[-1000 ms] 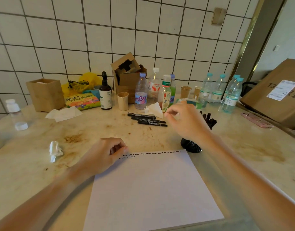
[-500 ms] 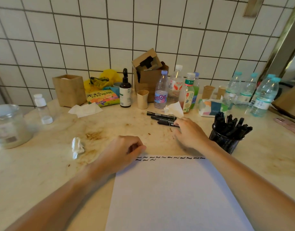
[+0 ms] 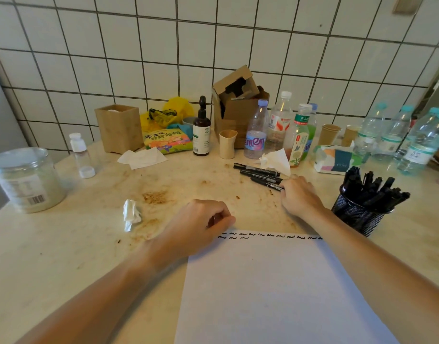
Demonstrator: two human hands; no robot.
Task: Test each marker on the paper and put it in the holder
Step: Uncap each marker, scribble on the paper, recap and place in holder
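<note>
The right hand [image 3: 299, 194] is down on the counter at the near end of the loose markers, fingers curled over the nearest marker [image 3: 268, 184], the one lying closest to the paper; it looks like a grasp for a pickup, though the fingertips hide the contact, so I can't swear the pinch is complete. Two more markers [image 3: 257, 170] lie just beyond that grip, side by side, laid out within easy reach so each can be taken in turn. To the right of the gripping hand stands the mesh holder [image 3: 357, 214], already crowded with black markers, close enough that a tested one drops in with a short swing. On the near side of the grip lies the paper [image 3: 270, 289], a row of black squiggles [image 3: 270, 236] along its far edge and a few more starting a second row. The left hand [image 3: 201, 227] sits loosely fisted on the paper's top-left corner, holding nothing, likely pinning the sheet so it won't slide under the pen.
</note>
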